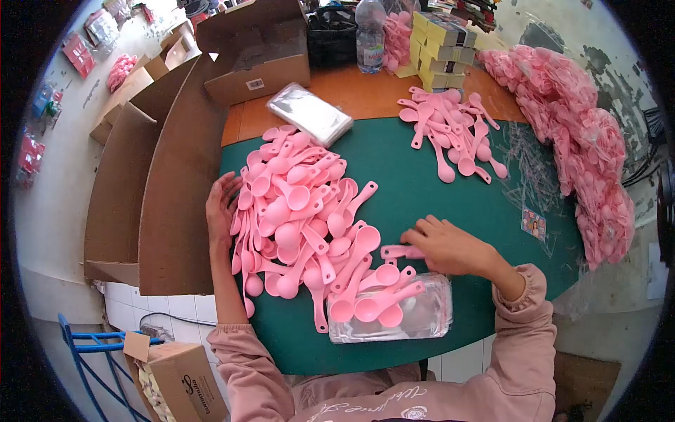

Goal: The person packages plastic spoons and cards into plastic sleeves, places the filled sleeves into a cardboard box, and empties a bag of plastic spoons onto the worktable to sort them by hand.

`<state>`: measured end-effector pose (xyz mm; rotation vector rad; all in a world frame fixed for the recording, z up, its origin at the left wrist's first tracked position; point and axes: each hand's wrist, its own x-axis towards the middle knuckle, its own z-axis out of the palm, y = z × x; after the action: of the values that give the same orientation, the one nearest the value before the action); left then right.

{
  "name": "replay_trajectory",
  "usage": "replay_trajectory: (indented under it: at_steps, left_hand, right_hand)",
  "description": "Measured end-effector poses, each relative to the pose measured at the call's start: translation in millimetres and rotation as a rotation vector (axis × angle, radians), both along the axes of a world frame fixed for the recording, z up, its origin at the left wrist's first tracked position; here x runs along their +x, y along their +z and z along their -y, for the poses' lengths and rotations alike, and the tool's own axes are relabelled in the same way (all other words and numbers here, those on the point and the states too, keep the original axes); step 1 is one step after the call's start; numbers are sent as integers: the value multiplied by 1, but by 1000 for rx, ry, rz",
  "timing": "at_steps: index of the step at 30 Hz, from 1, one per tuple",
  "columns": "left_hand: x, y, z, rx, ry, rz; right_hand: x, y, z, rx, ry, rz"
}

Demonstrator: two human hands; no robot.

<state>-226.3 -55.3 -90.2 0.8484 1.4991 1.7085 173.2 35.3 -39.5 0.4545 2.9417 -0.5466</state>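
A large heap of pink spoons lies on the green table mat. My left hand rests against the heap's left side, its fingers apart and partly behind the spoons. To the right of the heap, my right hand has its fingers bent over a pink spoon handle; the spoon's other end is hidden under the hand. Just below that hand, a stack of clear plastic bags lies near the table's front edge, with several spoons on its left part.
A smaller spoon pile lies at the back right, near bagged pink spoons along the right edge. Another clear bag stack sits behind the heap. Cardboard boxes stand left; a water bottle and yellow stacks stand behind.
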Motion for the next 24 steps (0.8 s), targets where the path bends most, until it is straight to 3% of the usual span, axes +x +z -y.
replay_trajectory:
  at_steps: [5, 8, 11, 15, 17, 20, 24]
  left_hand:
    - [0, 0, 0, 1, -3, -12]
    - [1, 1, -1, -1, 2, -4]
    - [-1, -1, 0, -9, 19, -4]
    - [-5, -4, 0, 8, -9, 18]
    - [-5, -4, -1, 11, -13, 32]
    - [-2, -1, -1, 4, 8, 37]
    - [2, 3, -1, -21, 28, 6]
  right_hand:
    - [4, -23, -15, -42, -126, -113]
    - [0, -5, -10, 48, -232, -223]
    - [0, 9, -10, -60, -396, -362]
    - [-5, 30, 21, -294, -291, -439]
    - [-11, 39, 35, -507, -80, -352]
    - [-19, 33, 43, -430, 108, -235]
    - [-25, 7, 47, -274, 173, -130]
